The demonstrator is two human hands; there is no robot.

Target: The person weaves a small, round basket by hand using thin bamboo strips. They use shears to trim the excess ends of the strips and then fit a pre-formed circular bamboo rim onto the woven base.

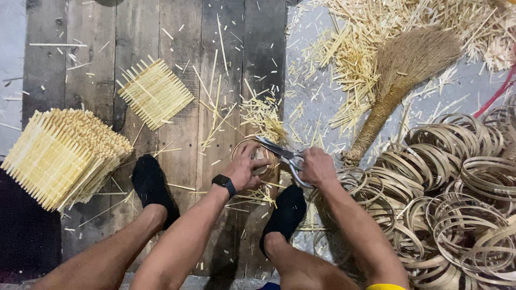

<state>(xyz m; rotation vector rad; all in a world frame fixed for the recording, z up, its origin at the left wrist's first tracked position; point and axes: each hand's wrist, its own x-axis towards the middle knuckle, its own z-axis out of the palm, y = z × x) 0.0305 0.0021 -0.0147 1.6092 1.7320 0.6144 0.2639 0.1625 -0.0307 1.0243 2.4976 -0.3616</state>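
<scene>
Your left hand has its grip closed around a round woven bamboo piece, held just above the plank floor between your feet. Your right hand grips the scissors by the handles, blades lying across the piece's upper rim.

Our two hands meet low at the frame's centre.

Our left hand curls its fingers closed, palm down, the forearm running in from the lower left. Our right hand is clenched just beside it, its forearm angling in from the lower right.
</scene>
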